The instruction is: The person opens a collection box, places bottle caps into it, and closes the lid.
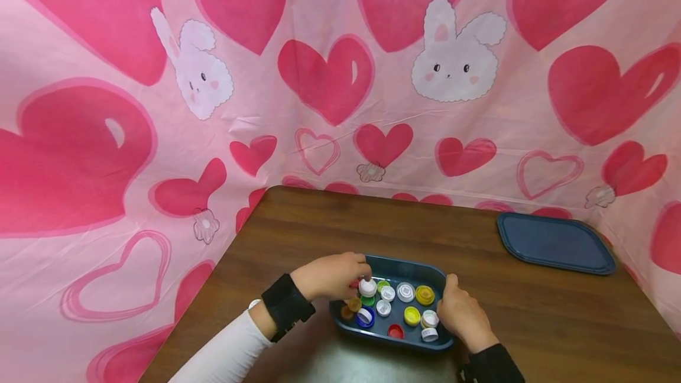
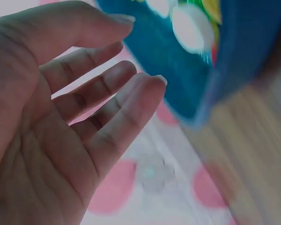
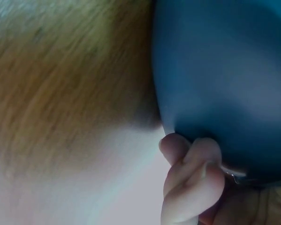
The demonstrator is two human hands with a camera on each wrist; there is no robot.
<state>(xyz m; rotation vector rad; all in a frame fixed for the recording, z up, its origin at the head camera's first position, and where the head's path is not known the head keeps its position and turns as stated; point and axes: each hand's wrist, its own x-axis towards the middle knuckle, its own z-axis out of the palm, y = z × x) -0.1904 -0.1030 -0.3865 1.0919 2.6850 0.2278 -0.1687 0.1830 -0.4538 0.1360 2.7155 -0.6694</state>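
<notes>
A dark blue tray (image 1: 404, 266) with raised walls holds several bottle caps in white, yellow, green, red and blue. My left hand (image 1: 336, 275) is over the tray's left end, its fingertips close to a white cap (image 1: 367, 287). In the left wrist view its fingers (image 2: 119, 124) are loosely bent, with nothing between them and the thumb, beside the tray wall (image 2: 234, 70). My right hand (image 1: 465, 315) grips the tray's right end. In the right wrist view its curled fingers (image 3: 192, 187) hold the tray's edge, and the tray's outer side (image 3: 224, 84) fills the upper right.
A flat dark blue tray or lid (image 1: 555, 244) lies at the table's back right. The wooden table (image 1: 319, 223) meets a pink cloth (image 1: 393, 117) printed with hearts and rabbits, which hangs behind it and at the left.
</notes>
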